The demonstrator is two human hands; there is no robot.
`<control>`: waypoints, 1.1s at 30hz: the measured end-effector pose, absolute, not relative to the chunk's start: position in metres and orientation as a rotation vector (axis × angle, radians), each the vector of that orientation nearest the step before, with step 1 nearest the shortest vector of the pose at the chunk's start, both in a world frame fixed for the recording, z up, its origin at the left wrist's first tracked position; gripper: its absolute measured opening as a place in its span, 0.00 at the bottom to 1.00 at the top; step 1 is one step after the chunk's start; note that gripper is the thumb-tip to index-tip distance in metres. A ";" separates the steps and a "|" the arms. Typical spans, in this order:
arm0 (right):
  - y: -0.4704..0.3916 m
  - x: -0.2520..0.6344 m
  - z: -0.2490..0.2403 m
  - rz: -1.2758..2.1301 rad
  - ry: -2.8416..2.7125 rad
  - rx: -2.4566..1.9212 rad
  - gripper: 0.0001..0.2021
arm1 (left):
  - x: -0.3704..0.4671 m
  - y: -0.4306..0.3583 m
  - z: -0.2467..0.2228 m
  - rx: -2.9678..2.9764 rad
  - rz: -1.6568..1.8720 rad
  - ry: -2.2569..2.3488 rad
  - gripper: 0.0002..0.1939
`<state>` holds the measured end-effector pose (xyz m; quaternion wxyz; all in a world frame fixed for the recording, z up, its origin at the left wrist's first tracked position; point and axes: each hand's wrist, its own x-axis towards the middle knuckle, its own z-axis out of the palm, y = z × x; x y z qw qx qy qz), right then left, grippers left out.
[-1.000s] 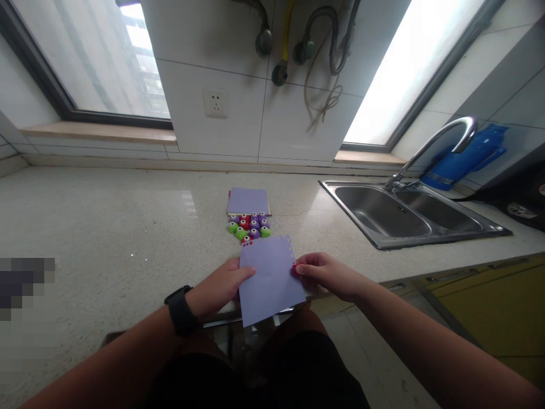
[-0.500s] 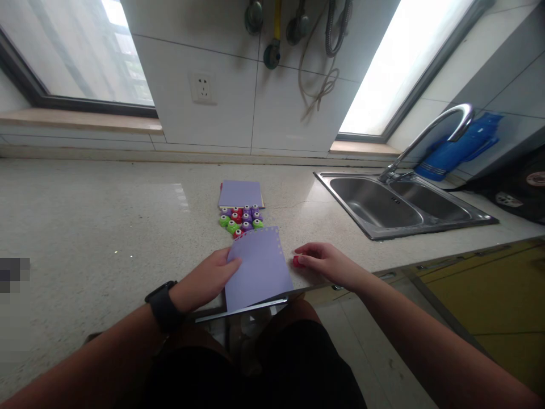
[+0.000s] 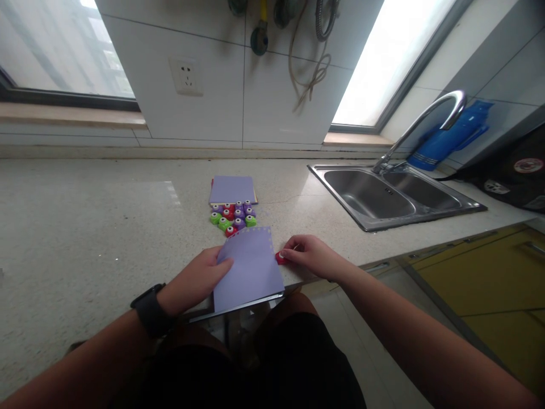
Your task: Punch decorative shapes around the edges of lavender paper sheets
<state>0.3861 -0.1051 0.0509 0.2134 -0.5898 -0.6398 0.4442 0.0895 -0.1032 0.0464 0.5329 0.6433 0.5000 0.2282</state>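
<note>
My left hand [image 3: 202, 276] grips a sheet of purple paper [image 3: 249, 272] at its left edge, thumb on top. Small punched holes run along the sheet's top and right edges. At the right edge, my right hand [image 3: 313, 257] has its thumb and fingers closed on a small red craft punch [image 3: 280, 258], which meets the paper there. Whether the edge sits inside the punch's slot I cannot tell. Just beyond the sheet lie several purple, green and red craft punches [image 3: 239, 214] in a cluster. A stack of paper [image 3: 233, 189], purple on top, rests behind them.
The speckled counter [image 3: 106, 227] ends at its front edge beneath the sheet, which overhangs slightly. To the right are a double steel sink [image 3: 370, 196] with a tap [image 3: 457, 105], a blue thermos [image 3: 451, 136] and a black bag [image 3: 519, 176]. A wall socket [image 3: 186, 76] is behind.
My right hand has brought the red craft punch leftward against the paper's right edge. The left hand keeps its hold on the sheet. The whole view has shifted slightly.
</note>
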 end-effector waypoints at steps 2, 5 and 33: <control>-0.104 0.387 0.048 1.234 -1.783 -1.623 0.12 | 0.090 -0.103 0.046 1.535 0.537 1.194 0.17; -0.103 0.389 0.045 1.234 -1.803 -1.606 0.12 | 0.090 -0.103 0.047 1.535 0.530 1.217 0.16; -0.120 0.393 0.061 1.104 -1.780 -1.741 0.10 | 0.099 -0.111 0.048 1.499 0.526 1.179 0.26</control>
